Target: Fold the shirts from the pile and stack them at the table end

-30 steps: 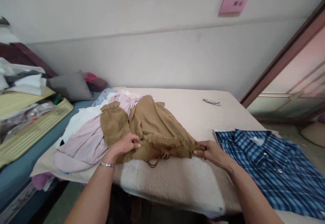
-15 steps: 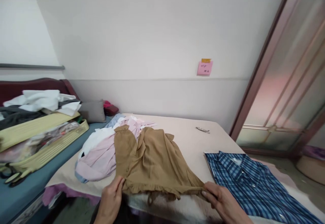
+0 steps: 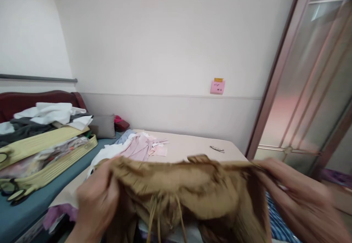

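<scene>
Brown shorts (image 3: 176,184) with a gathered waistband and dangling drawstrings hang stretched between my two hands, held up close to the camera. At the left end of the waistband, my left hand (image 3: 97,195) is closed on the cloth. My right hand (image 3: 291,188), smeared by motion, grips the other end. Behind the shorts on the light-covered surface (image 3: 192,144) lies a heap of pink, white and pale blue clothes (image 3: 137,145). A blue plaid shirt (image 3: 279,217) shows in part below my right hand.
A dark hair clip (image 3: 217,149) lies toward the back of the surface. At left, an open yellow suitcase (image 3: 55,173) with white and dark clothes (image 3: 55,112) on it rests on a blue bed. A grey pillow (image 3: 103,125) leans behind. Framed glass doors (image 3: 297,89) stand at right.
Both my hands have lifted the brown shorts from the surface toward the camera, the waistband now on top and the drawstrings hanging. The view has tilted up slightly.
</scene>
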`<state>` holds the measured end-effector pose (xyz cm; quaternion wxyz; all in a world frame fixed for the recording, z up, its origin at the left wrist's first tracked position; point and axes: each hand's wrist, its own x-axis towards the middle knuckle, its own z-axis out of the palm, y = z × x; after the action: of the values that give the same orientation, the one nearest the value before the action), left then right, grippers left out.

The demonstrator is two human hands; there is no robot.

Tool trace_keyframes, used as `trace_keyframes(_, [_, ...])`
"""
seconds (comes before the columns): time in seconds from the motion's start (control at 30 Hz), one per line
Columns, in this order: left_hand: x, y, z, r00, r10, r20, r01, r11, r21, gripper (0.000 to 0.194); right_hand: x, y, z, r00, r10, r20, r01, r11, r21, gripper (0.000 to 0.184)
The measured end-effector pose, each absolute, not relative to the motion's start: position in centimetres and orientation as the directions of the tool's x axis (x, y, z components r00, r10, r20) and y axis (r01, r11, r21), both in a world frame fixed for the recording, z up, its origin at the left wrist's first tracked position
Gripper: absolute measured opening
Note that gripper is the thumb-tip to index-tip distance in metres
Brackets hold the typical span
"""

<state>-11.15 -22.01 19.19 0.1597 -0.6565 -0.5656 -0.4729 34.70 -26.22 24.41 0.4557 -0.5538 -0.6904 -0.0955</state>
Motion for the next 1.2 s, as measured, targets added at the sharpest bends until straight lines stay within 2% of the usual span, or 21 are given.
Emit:
trace_keyframes(0.07, [-8.3, -17.0, 20.3, 0.000, 0.659, 0.753, 0.935, -0.267, 0.233, 0.029, 34.0, -21.0, 24.9, -0.023, 0.710, 0.704, 0.851, 0.384, -0.359, 0.026])
trace_keyframes(0.17, [-4.8, -9.1, 23.6, 0.099, 0.689, 0.718, 0.971, -0.223, 0.080, 0.024, 35.2, -12.7, 26.1, -0.047, 0.739, 0.672, 0.898, 0.326, -0.296, 0.031])
trace_keyframes(0.23, [-3.1, -4.8, 27.3, 0.124, 0.669, 0.733, 0.981, -0.191, 0.008, 0.021, 36.7, -8.4, 28.3, -0.033, 0.697, 0.716, 0.926, 0.290, -0.240, 0.030])
trace_keyframes(0.3, [-1.9, -1.9, 31.7, 0.129, 0.609, 0.782, 0.984, -0.180, -0.022, 0.022, 37.9, -5.8, 31.3, 0.011, 0.613, 0.790, 0.949, 0.244, -0.202, 0.029])
trace_keyframes(0.4, [-0.7, 0.0, 36.9, 0.106, 0.466, 0.878, 0.977, -0.213, -0.005, 0.022, 38.5, -5.0, 35.6, 0.078, 0.419, 0.905, 0.958, 0.220, -0.184, 0.028])
trace_keyframes(0.5, [-0.7, -0.7, 37.6, 0.093, 0.351, 0.932, 0.956, -0.293, 0.016, 0.024, 38.1, -7.1, 36.7, 0.100, 0.288, 0.952, 0.952, 0.250, -0.175, 0.026])
trace_keyframes(0.6, [-2.0, -2.6, 33.0, 0.150, 0.286, 0.946, 0.912, -0.410, -0.020, 0.029, 37.6, -10.2, 33.3, 0.075, 0.297, 0.952, 0.940, 0.297, -0.167, 0.025])
trace_keyframes(0.7, [-3.7, -4.2, 24.7, 0.235, 0.340, 0.911, 0.874, -0.484, -0.045, 0.037, 37.8, -12.5, 26.0, 0.051, 0.418, 0.907, 0.919, 0.336, -0.206, 0.025])
trace_keyframes(0.83, [-4.4, -4.9, 12.3, 0.269, 0.593, 0.759, 0.883, -0.467, 0.052, 0.036, 38.6, -12.7, 13.8, -0.002, 0.670, 0.743, 0.858, 0.383, -0.342, 0.024])
trace_keyframes(0.93, [-3.3, -5.2, 5.0, 0.317, 0.804, 0.503, 0.896, -0.428, 0.121, 0.036, 39.0, -12.2, 6.1, -0.014, 0.842, 0.539, 0.860, 0.286, -0.423, 0.025])
trace_keyframes(1.07, [-1.6, -6.4, -0.1, 0.313, 0.909, 0.276, 0.928, -0.355, 0.117, 0.036, 39.5, -12.8, 0.5, 0.034, 0.933, 0.357, 0.886, 0.137, -0.442, 0.025])
trace_keyframes(1.2, [-1.1, -8.0, -1.5, 0.327, 0.931, 0.162, 0.930, -0.347, 0.118, 0.035, 40.4, -13.9, -1.4, 0.051, 0.953, 0.298, 0.907, 0.080, -0.413, 0.028])
